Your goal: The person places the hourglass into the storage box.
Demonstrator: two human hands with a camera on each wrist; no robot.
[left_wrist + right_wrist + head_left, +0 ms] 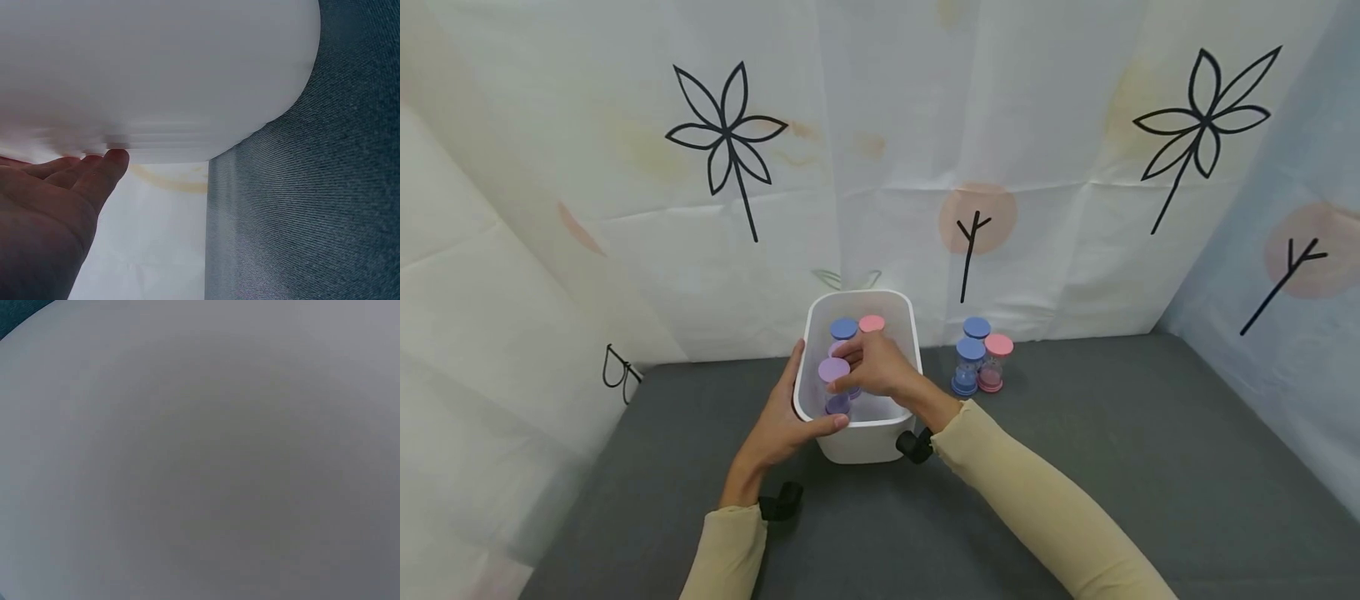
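Observation:
A white bin (865, 442) stands on the table, with several sand timers inside it. My right hand (880, 367) reaches into the bin and pinches a purple-capped sand timer (834, 370) near the front left, thumb at its side and fingers behind. Farther back in the bin are a blue-capped timer (843, 328) and a pink-capped timer (871, 323). Another purple-capped timer is partly hidden by my fingers. My left hand (782, 425) rests against the bin's left front corner; its fairly straight fingers touch the outer wall in the left wrist view. Only blurred white wall fills the right wrist view.
Right of the bin, two blue sand timers (968, 363) and a pink sand timer (995, 363) stand close together on the dark grey table (1075, 467). A white patterned curtain (880, 150) hangs behind the table's back edge and along its sides.

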